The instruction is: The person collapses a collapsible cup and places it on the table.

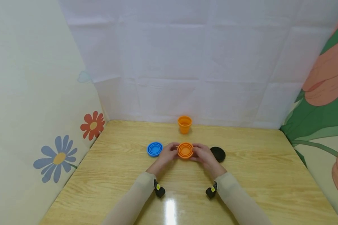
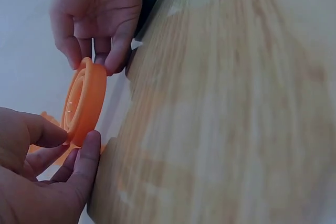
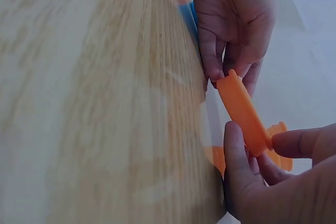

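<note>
Between both hands is a collapsed orange folding cup (image 1: 185,150), its nested rings facing up in the head view. My left hand (image 1: 168,153) pinches its left rim with thumb and fingers. On the opposite side, my right hand (image 1: 203,153) pinches the right rim. In the left wrist view the orange folding cup (image 2: 86,100) is tilted on edge to that camera, held a little above the table. The right wrist view shows the outer wall of the orange folding cup (image 3: 242,111) between the fingertips of both hands.
Behind the hands stands an expanded orange cup (image 1: 184,125). A collapsed blue cup (image 1: 154,149) lies left of my left hand. A round black item (image 1: 218,154), partly covered by my right hand, lies to the right. A white cloth (image 1: 186,62) hangs behind the wooden table (image 1: 270,175).
</note>
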`<state>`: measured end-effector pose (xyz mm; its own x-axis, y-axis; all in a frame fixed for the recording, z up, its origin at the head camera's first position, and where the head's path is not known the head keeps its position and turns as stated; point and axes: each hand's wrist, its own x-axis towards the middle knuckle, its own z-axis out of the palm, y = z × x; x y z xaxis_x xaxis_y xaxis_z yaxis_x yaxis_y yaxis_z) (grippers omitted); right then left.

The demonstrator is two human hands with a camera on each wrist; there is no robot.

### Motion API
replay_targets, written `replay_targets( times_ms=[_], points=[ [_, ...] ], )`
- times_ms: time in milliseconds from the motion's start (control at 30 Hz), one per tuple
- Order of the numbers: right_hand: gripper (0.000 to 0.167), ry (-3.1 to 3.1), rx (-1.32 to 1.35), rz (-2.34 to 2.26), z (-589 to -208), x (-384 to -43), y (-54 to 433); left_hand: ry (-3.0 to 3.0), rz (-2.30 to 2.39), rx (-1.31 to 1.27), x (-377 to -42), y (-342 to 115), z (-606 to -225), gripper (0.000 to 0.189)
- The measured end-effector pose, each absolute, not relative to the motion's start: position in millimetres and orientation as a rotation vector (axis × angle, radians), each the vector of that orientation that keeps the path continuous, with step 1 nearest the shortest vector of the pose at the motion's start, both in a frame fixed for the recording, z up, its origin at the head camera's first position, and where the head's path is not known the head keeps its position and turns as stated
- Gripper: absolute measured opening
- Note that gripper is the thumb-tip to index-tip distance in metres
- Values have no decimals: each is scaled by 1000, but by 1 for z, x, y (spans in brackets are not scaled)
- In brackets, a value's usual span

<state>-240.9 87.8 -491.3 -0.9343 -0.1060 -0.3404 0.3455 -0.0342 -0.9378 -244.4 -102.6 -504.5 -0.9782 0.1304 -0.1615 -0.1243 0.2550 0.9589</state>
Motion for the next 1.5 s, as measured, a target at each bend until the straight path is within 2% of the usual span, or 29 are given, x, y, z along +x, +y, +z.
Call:
replay_targets(
  times_ms=[467, 1000, 1200, 1500],
  points=[
    [34, 2085, 251, -1938, -491, -248, 84, 2425, 1598, 23, -254, -102, -504, 36],
    [42, 2252, 213, -1720, -473, -264, 96, 2482, 1443, 116, -257, -107, -484, 38],
    [48, 2254, 116, -1727, -456, -279, 101, 2627, 1386, 166, -272, -106, -462, 39],
    [46, 2232, 105, -1779, -442, -313, 96, 2788, 1423, 175, -320, -98, -444, 45]
  ],
)
